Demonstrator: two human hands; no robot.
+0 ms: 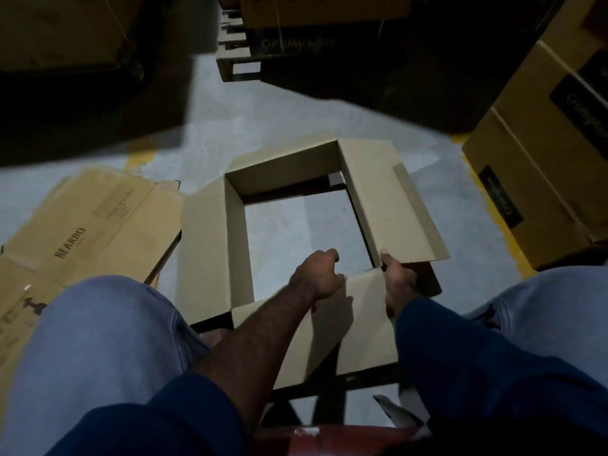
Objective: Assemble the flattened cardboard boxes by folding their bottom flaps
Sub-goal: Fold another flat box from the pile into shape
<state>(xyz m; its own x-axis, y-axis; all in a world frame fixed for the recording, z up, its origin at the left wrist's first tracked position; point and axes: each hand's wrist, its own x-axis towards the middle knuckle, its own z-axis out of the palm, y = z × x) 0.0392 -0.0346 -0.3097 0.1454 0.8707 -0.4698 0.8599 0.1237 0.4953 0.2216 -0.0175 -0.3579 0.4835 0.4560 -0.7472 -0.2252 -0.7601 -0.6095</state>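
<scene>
A: Head view first. Pose of the left grip (317, 274)?

B: Reaching in from lower left on a bare forearm, dark sleeve pushed up near the elbow. Fingers curled over the fold at the top of the near flap (355, 324), thumb lying on the flap's face. Closed on that flap, by the look of it.

A: And the right grip (399, 281)?

B: Coming in short out of a dark blue sleeve (460, 357). Thumb on top at the near right corner, fingers tucked beneath, pinching the cardboard box (204, 241) there, just beside the left.

A: Whereabouts of the box?

B: Standing on the grey floor (279, 126) between two knees in pale denim. Opened to a rectangle, with bare floor visible straight through.

A: Counts?

B: One opened box, four flaps splayed outward. Two grips, both on it. To the left, flattened boxes (88, 232) lying in a pile, number impossible to tell, top one printed BEARDO. To the right, two large cartons (526, 199), one on the other. Far ahead, one wooden pallet (237, 60) under more dark cartons.
</scene>
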